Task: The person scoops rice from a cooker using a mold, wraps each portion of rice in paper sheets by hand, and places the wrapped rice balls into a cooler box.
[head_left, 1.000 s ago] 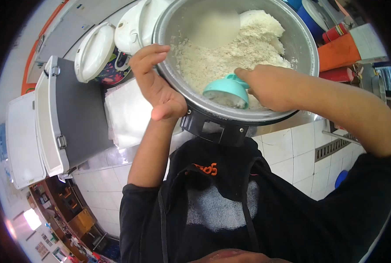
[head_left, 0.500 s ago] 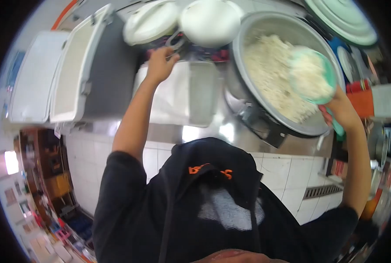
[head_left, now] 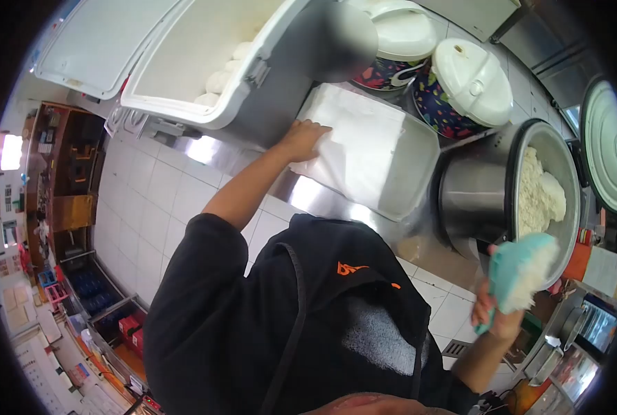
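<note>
head view: a person in a black hooded top (head_left: 364, 304) stands at a metal counter (head_left: 322, 197), hands spread between paper and rice. at 4 o'clock, the right hand (head_left: 492, 311) is closed around the handle of a teal scoop (head_left: 507, 266) heaped with loose rice (head_left: 535, 273), a grip that appears to keep fingers clear of the load. the scoop shows in front of the rim of a metal pot (head_left: 474, 187) at 3 o'clock; whether the two touch cannot be told. more rice lies in the pot, its mouth uncovered, presumably for easy reach. near 12 o'clock, the left hand (head_left: 307, 140) rests with bent fingers on the edge of white paper sheets (head_left: 364, 138), perhaps to steady them; whether one is pinched cannot be told. the sheets lie over a pale tray (head_left: 419, 162), likely to keep them off the counter. at 11 o'clock, a grey cooler box (head_left: 274, 111) stands open, white bundles (head_left: 218, 79) inside. two floral jugs (head_left: 443, 107) stand at 1 and 2 o'clock, apparently out of the way.
</note>
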`<state>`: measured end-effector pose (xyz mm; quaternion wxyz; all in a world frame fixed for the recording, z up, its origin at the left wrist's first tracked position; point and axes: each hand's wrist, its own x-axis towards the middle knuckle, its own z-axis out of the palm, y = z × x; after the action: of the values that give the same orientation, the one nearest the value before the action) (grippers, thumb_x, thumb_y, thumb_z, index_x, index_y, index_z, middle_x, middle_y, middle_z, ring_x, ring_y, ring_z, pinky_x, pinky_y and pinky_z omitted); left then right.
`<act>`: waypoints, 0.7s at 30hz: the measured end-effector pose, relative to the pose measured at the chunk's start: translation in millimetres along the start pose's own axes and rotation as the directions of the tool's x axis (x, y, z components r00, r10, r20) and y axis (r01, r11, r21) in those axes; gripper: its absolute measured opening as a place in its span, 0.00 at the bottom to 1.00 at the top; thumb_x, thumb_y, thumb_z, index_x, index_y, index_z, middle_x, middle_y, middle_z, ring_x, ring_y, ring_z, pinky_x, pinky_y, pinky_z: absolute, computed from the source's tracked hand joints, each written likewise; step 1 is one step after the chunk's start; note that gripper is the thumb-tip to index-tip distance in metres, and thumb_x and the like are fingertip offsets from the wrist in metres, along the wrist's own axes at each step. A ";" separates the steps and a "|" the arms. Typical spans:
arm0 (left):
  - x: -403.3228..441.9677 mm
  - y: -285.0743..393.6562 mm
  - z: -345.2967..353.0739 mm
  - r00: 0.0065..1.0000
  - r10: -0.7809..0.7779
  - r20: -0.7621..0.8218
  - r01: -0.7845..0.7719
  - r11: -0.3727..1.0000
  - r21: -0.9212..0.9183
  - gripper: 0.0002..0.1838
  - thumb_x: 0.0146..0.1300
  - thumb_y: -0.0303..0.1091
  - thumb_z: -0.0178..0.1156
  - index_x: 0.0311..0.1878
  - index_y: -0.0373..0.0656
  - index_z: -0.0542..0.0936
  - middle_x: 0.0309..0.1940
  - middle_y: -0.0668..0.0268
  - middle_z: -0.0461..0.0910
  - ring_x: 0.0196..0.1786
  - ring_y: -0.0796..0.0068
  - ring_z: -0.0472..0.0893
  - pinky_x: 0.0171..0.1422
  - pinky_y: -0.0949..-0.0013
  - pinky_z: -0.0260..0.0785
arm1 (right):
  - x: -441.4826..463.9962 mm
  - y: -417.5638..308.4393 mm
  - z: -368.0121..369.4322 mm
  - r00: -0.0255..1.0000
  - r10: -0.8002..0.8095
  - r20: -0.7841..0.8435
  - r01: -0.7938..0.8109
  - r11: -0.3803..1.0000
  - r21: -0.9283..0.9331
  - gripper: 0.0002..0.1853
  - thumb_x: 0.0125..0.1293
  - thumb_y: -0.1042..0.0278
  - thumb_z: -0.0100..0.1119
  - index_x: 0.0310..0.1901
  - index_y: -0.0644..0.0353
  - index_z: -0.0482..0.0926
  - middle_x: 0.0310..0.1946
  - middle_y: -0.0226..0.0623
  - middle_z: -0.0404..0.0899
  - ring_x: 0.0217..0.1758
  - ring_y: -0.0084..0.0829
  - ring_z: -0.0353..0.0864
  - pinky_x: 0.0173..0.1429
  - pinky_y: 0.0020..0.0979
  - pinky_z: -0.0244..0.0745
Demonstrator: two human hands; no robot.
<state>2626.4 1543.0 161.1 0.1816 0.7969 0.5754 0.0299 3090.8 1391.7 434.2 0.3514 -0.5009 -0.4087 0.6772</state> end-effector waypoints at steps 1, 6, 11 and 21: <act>-3.5 -4.0 3.3 1.000 -0.008 -0.004 0.008 1.000 -0.009 0.32 0.50 0.36 0.71 0.63 0.54 0.77 0.56 0.61 0.77 0.64 0.57 0.71 0.69 0.52 0.57 | 9.2 17.3 15.6 0.999 0.043 0.019 -0.044 0.999 0.029 0.34 0.69 0.53 0.62 0.68 0.64 0.64 0.22 0.35 0.72 0.16 0.27 0.70 0.20 0.31 0.72; -16.6 -18.5 28.5 0.969 0.183 -0.165 -0.185 0.983 0.005 0.14 0.47 0.31 0.68 0.39 0.53 0.79 0.43 0.71 0.77 0.56 0.66 0.73 0.63 0.57 0.58 | 133.5 102.2 78.4 0.991 0.130 0.015 -0.127 0.983 -0.129 0.06 0.70 0.70 0.56 0.40 0.63 0.72 0.23 0.31 0.72 0.16 0.21 0.68 0.20 0.26 0.64; -42.9 -13.0 20.9 0.922 0.257 -0.289 -0.289 0.955 -0.071 0.13 0.55 0.44 0.67 0.39 0.48 0.83 0.52 0.64 0.78 0.63 0.63 0.71 0.69 0.56 0.55 | 259.1 163.7 145.6 0.915 -0.402 0.024 0.176 0.346 -0.922 0.31 0.68 0.76 0.49 0.73 0.44 0.65 0.42 0.51 0.78 0.45 0.51 0.81 0.50 0.46 0.77; -12.9 -20.4 34.8 0.994 0.025 -0.107 -0.033 0.997 -0.073 0.52 0.46 0.51 0.75 0.72 0.37 0.63 0.76 0.51 0.58 0.78 0.53 0.56 0.81 0.52 0.47 | 324.7 194.9 183.7 0.915 -0.315 0.254 0.330 0.219 -0.918 0.33 0.52 0.58 0.73 0.63 0.51 0.77 0.51 0.51 0.71 0.48 0.50 0.80 0.53 0.44 0.79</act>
<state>2612.6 1527.7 124.1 0.1797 0.7950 0.5712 0.0963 2818.8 1560.4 160.9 0.1162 -0.5095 -0.8241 0.2186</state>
